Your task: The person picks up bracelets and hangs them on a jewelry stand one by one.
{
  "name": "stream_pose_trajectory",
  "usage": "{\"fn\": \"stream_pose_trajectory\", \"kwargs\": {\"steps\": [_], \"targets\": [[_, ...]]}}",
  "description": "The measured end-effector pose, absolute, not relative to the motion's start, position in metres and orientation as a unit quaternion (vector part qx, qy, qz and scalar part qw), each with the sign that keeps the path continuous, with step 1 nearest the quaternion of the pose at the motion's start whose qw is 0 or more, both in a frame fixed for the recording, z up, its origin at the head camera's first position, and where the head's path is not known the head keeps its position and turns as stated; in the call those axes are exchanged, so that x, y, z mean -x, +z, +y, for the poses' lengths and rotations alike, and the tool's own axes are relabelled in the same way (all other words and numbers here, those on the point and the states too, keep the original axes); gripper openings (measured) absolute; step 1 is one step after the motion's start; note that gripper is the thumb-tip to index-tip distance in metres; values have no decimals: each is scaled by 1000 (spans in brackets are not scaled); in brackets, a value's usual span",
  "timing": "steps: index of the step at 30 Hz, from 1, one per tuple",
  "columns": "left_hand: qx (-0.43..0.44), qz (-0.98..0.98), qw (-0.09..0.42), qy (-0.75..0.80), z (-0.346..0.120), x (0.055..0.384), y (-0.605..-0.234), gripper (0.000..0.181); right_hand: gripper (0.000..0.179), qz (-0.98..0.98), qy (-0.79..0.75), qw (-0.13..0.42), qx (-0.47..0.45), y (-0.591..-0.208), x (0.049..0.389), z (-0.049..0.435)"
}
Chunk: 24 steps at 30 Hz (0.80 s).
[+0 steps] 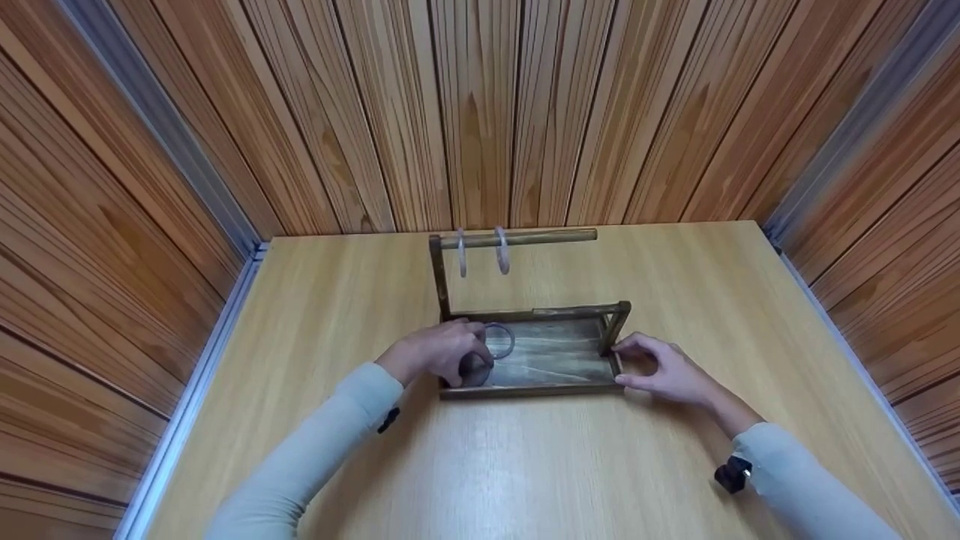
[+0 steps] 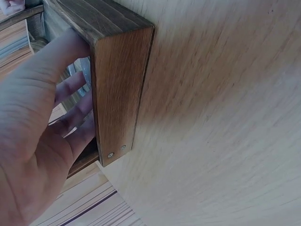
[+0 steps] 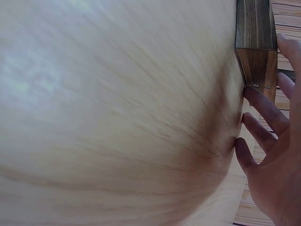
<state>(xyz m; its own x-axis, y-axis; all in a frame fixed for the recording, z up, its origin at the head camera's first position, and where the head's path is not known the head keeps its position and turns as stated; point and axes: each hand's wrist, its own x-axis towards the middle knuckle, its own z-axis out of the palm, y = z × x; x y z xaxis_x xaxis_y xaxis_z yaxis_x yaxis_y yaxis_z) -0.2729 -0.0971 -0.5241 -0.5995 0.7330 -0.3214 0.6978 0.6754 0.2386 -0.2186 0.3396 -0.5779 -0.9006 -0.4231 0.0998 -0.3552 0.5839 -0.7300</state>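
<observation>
A dark wooden stand (image 1: 536, 390) has a shallow tray base, a low frame at its right end and a raised rod (image 1: 559, 236) on a left post. Two pale rings hang on the rod, a left ring (image 1: 462, 259) and a right ring (image 1: 503, 259). My left hand (image 1: 442, 349) reaches into the tray's left end, its fingers partly hidden behind the wall in the left wrist view. By its fingertips is a loose ring (image 1: 512, 345); a dark round shape shows under the hand, too unclear to name. My right hand (image 1: 667, 367) touches the stand's right end with thumb and fingers.
The stand sits on a light wooden table (image 1: 480, 457). Wood-plank walls (image 1: 480, 112) with grey metal corner strips (image 1: 161, 120) enclose the table at the back and sides. The rod's right end is free, without a post.
</observation>
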Motion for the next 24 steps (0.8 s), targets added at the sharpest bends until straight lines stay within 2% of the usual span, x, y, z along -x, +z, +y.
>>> {"fn": "stream_pose_trajectory", "kwargs": {"steps": [14, 19, 24], "targets": [[-406, 894, 176, 67, -99, 278, -529, 61, 43, 897, -381, 50, 217, -578, 219, 339], [-351, 911, 210, 55, -97, 277, -529, 77, 43, 894, -388, 46, 221, -578, 219, 340], [-347, 915, 203, 44, -96, 277, -531, 89, 43, 893, -391, 48, 220, -579, 219, 341]]}}
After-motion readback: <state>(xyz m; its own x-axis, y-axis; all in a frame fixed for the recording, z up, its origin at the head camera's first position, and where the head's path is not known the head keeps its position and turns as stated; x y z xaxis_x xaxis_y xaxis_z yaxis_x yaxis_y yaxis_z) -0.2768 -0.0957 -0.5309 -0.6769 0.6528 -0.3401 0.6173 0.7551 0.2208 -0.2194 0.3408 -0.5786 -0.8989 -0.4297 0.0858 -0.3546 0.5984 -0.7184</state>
